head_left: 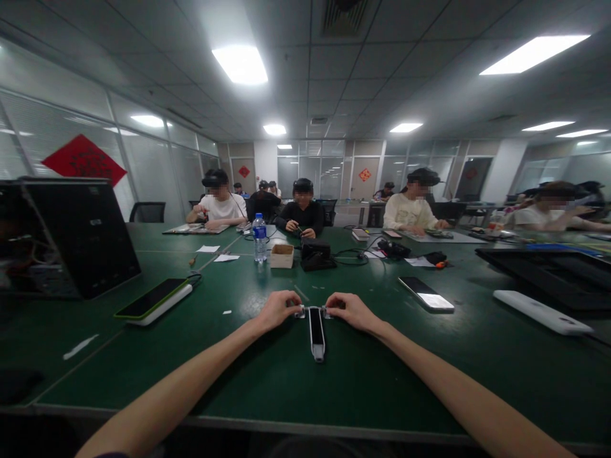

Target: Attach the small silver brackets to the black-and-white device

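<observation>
At the frame's lower centre, a slim device (pixel 317 332) is laid on the green table (pixel 238 388), between small pale pieces (pixel 300 312) pinched tightly by the left hand (pixel 280 308) and right hand (pixel 351 311). Through uneven movement, a piece could be dropped or the device swivelled. Its dark face is edged by a pale rim.

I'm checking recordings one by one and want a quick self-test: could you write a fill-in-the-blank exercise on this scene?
1. The table has a ____ top.
2. The slim device lies ____ the left hand and the right hand.
3. In the picture, the bottle stands to the ____ of the box.
4. The computer case is coloured ____.

Missing words: green; between; left; black.
</observation>
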{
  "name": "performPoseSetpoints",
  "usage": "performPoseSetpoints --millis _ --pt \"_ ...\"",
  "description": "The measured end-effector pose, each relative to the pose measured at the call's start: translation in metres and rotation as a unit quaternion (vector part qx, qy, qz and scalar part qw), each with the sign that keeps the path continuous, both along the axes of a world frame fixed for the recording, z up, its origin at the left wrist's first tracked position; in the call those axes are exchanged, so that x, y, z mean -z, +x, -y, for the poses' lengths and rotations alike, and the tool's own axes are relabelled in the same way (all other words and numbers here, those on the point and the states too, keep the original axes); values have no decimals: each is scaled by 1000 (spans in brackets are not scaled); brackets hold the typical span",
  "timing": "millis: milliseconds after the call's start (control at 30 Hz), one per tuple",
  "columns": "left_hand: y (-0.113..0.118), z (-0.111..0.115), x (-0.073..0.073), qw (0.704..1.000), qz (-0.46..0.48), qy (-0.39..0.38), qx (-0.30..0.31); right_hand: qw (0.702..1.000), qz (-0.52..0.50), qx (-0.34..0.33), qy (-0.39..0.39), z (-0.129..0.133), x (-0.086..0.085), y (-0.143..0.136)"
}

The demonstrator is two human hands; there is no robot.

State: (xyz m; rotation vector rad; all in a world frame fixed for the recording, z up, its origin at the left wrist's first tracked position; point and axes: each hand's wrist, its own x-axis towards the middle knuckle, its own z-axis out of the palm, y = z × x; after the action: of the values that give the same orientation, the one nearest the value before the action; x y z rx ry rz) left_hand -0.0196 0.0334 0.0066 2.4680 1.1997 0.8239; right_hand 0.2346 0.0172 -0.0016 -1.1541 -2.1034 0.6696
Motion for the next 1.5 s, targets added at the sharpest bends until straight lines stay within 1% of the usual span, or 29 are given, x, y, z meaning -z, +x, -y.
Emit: performPoseSetpoints --millis 100,233,333,567,800,933,1133,1367,1500 --pt "-1 -2 2 1000 -15 -4 -6 1000 6 19 0 -2 3 -2" --pt "1 -4 6 999 -11 -33 16 1000 5 20 7 -3 5 -4" --pt "3 -4 8 999 -4 -39 11 1000 8 24 5 -1 4 -5" --pt "1 -1 4 998 -11 -51 16 999 17 36 -4 6 -4 -9" --pt "0 1 -1 998 -9 -70 7 1000 21 12 -12 4 -3 -2" --pt "1 2 -3 997 -3 -80 0 999 34 14 -18 3 -4 0" --pt "1 1 -1 996 -3 -84 3 999 36 21 -15 4 -6 -1" --pt "0 0 0 997 -14 -77 2 998 58 16 -8 1 -2 0" --pt "1 0 2 997 -10 -71 -7 998 57 13 10 1 0 1"
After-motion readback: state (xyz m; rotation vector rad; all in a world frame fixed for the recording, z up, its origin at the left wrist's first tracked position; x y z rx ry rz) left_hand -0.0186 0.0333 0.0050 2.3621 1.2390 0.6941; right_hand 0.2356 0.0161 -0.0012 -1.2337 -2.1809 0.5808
